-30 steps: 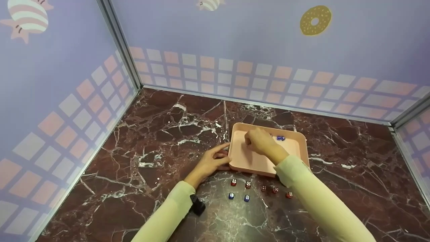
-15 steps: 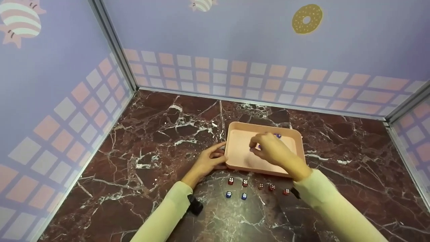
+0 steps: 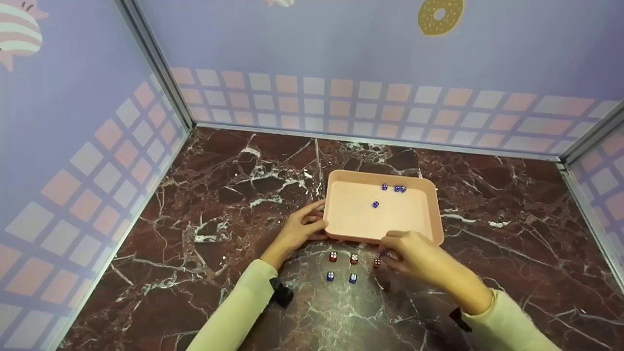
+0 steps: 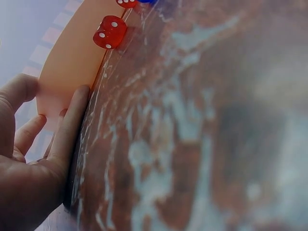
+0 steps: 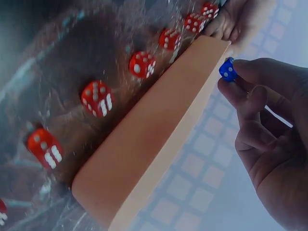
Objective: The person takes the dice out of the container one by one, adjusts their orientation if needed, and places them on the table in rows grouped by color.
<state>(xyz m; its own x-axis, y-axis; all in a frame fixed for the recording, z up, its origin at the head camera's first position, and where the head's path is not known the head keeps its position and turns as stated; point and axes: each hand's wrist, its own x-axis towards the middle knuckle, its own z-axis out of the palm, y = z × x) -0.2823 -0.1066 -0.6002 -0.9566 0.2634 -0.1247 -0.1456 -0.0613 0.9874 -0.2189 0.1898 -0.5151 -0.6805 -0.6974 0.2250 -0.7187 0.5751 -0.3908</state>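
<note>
My right hand (image 3: 412,253) is over the front rim of the peach tray (image 3: 351,236), pinching a blue die (image 5: 228,70) between thumb and fingertips. In the head view that die is mostly hidden by the fingers, close to a red die (image 3: 377,263). My left hand (image 3: 297,231) rests against the tray's left end, fingers and thumb spread along its wall. Several blue dice lie inside the tray, a lone one (image 3: 375,204) near the middle and the others (image 3: 399,188) by the back wall.
In front of the tray runs a row of red dice (image 3: 354,258), part of it hidden behind the right hand. Two blue dice (image 3: 330,276) sit nearer the person, below the left end of that row. Patterned panels (image 3: 312,97) enclose the marble-look tabletop (image 3: 243,195).
My right hand has moved from inside the tray toward the person, to its front rim, now with a blue die in its fingers. The left hand stays at the tray's left end.
</note>
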